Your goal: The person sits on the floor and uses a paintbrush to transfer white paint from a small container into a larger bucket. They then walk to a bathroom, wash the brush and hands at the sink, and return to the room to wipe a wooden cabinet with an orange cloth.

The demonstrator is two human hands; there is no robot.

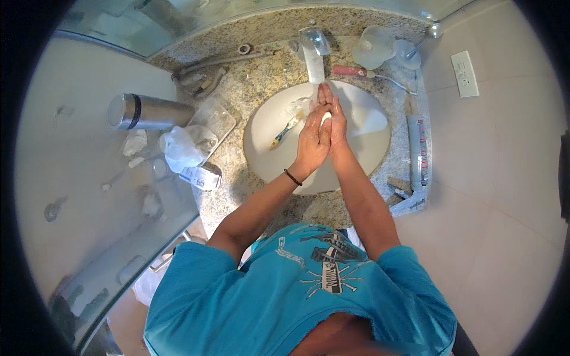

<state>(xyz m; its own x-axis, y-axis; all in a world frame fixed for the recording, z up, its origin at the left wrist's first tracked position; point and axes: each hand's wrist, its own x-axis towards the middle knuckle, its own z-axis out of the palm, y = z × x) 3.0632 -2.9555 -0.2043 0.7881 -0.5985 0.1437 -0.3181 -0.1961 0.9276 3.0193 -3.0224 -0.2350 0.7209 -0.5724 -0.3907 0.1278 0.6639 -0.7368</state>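
Over the white sink basin [368, 155], my two hands are pressed together beneath the faucet [313, 54]. A small white bar of soap [326, 117] shows between the palms. My left hand [314, 141], with a dark beaded bracelet at its wrist, lies over the soap with its back up. From the other side my right hand [337, 123] closes on it, its wet fingers reaching toward the spout. Most of the soap is hidden by the hands. Left of them, a paintbrush [287, 130] rests inside the basin, bristles toward the faucet.
On the granite counter [237, 89] at left stand a steel thermos [151, 111], a clear plastic container [214, 121], a plastic bag [181, 148] and a small box [202, 177]. A paint roller handle [350, 71] lies behind the basin; a grey tube [418, 151] sits at right.
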